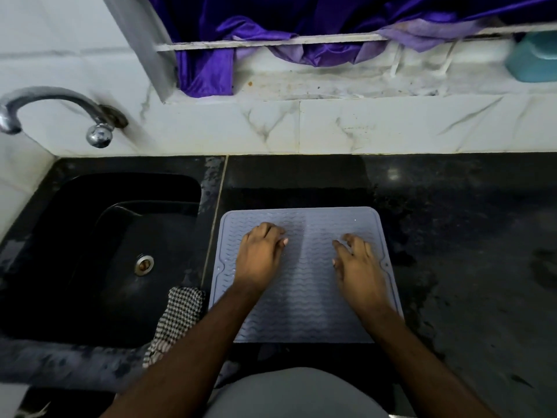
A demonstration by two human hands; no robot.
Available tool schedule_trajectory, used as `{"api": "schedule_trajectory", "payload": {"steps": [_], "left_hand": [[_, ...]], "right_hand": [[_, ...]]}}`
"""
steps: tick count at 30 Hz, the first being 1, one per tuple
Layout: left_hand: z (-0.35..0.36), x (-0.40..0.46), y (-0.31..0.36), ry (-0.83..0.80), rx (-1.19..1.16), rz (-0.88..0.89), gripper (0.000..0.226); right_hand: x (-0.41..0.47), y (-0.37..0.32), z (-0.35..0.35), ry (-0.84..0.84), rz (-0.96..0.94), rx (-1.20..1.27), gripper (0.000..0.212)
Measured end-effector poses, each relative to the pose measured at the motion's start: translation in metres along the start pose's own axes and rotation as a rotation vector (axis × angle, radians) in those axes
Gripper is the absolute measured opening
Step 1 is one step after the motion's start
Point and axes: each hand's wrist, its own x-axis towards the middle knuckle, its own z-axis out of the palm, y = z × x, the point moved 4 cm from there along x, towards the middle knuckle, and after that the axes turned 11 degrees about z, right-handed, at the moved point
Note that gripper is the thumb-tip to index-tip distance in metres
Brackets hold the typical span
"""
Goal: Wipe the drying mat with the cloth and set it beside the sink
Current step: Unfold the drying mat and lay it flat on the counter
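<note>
A grey ribbed drying mat (307, 300) lies flat on the black counter, just right of the black sink (99, 251). Both of my hands are on top of the mat and hold nothing. My left hand (259, 254) rests on its left half with the fingers loosely bent. My right hand (357, 267) rests on its right half, fingers spread a little and slightly blurred. A black-and-white checked cloth (177, 318) hangs over the sink's front right corner, left of my left forearm, with neither hand touching it.
A chrome tap (45, 107) sticks out of the wall above the sink. White marble tiles back the counter. Purple fabric (271, 28) hangs over the ledge above, and a teal container (533, 55) stands at its far right. The dark counter (467, 236) stretches right of the mat.
</note>
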Motion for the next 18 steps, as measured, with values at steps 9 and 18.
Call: {"api": "schedule_trajectory", "payload": {"steps": [9, 18], "left_hand": [[-0.042, -0.082, -0.036, 0.071, 0.040, -0.141, 0.027], [-0.069, -0.169, -0.080, 0.025, 0.172, -0.494, 0.036]], "right_hand": [[-0.027, -0.064, 0.028, -0.029, -0.195, 0.060, 0.038], [-0.055, -0.127, 0.065, -0.134, -0.350, 0.096, 0.036]]}}
